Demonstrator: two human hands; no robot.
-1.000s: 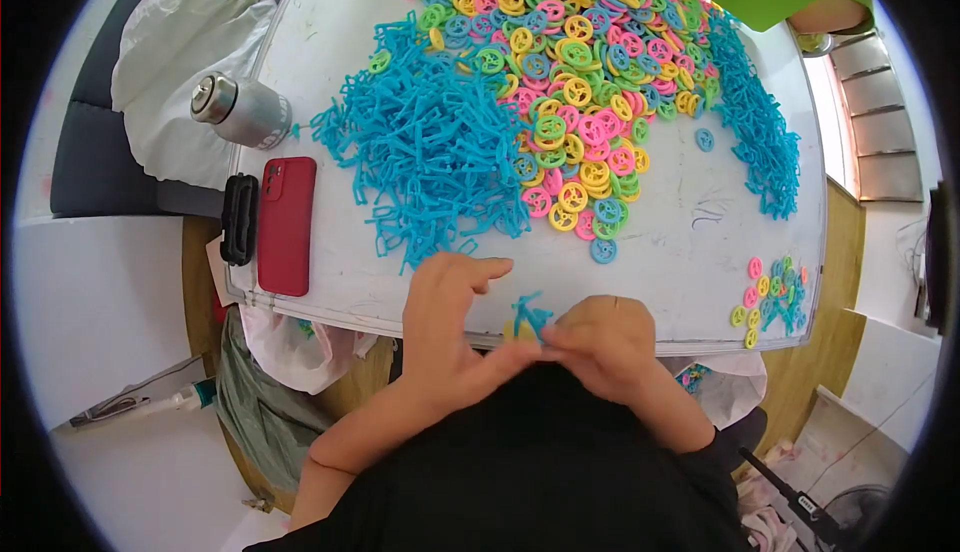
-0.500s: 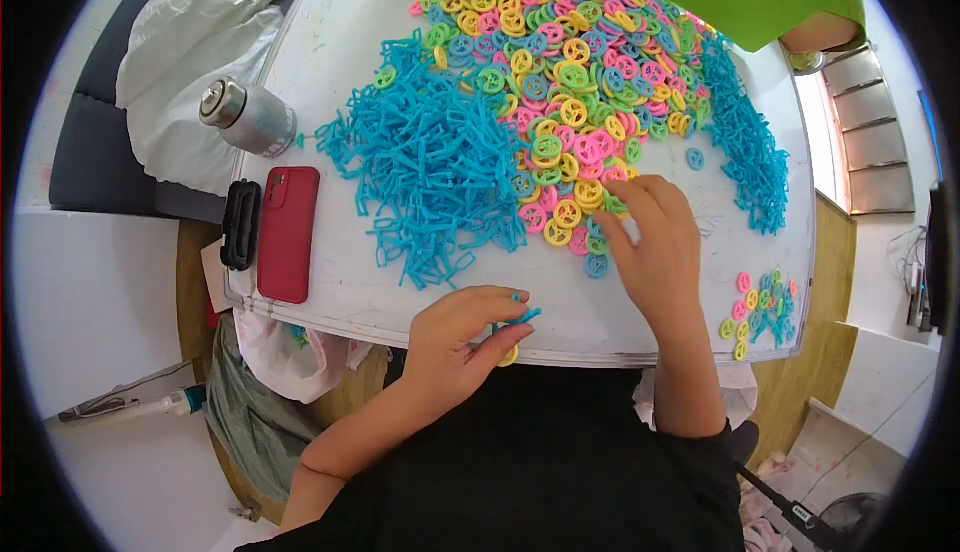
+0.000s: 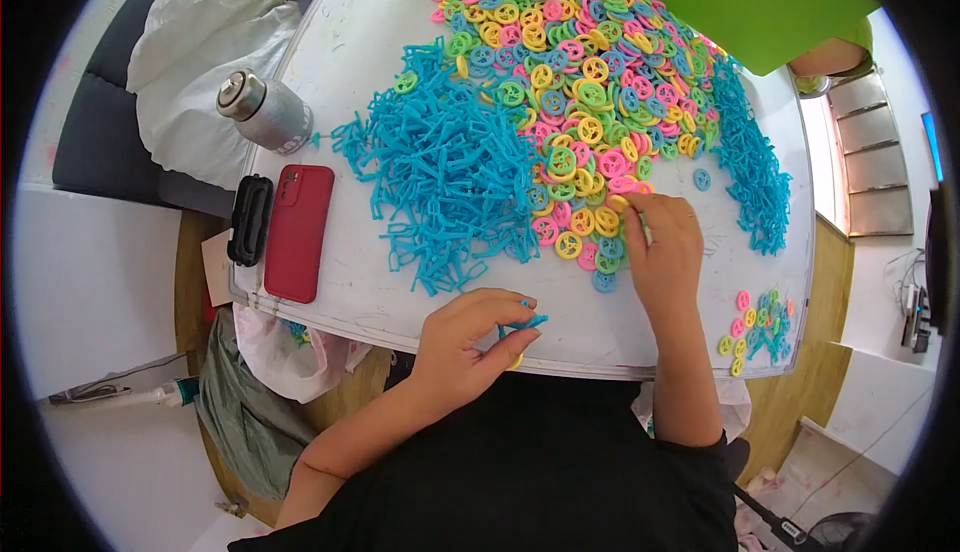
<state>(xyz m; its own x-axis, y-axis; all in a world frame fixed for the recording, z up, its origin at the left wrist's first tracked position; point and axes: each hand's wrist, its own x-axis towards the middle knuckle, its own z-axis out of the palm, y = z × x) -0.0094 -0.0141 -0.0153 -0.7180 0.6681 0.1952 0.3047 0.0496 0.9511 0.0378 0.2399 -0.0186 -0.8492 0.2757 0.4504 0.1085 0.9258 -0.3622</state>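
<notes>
Near the table's front edge, my left hand (image 3: 462, 344) is closed on a small blue plastic frame piece (image 3: 525, 324), pinched between thumb and fingers. Part of a yellow wheel (image 3: 516, 362) shows below that thumb. My right hand (image 3: 665, 247) reaches to the near edge of a large heap of small plastic wheels (image 3: 590, 92) in pink, yellow, green and blue. Its thumb and forefinger close at a yellow wheel (image 3: 618, 203); the exact grip is partly hidden. Left of the wheels lies a heap of blue frame pieces (image 3: 450, 162).
A red phone (image 3: 300, 232), a black case (image 3: 250, 220) and a metal flask (image 3: 265, 110) stand along the table's left side. More blue pieces (image 3: 750, 162) lie at the right, with a small mixed group (image 3: 765, 327) near the corner. A green panel (image 3: 760, 2) overhangs the far right.
My right hand's fingers have drawn together at the wheels' edge, beside a yellow wheel. My left hand keeps its hold on the blue piece. The whole view has shifted slightly.
</notes>
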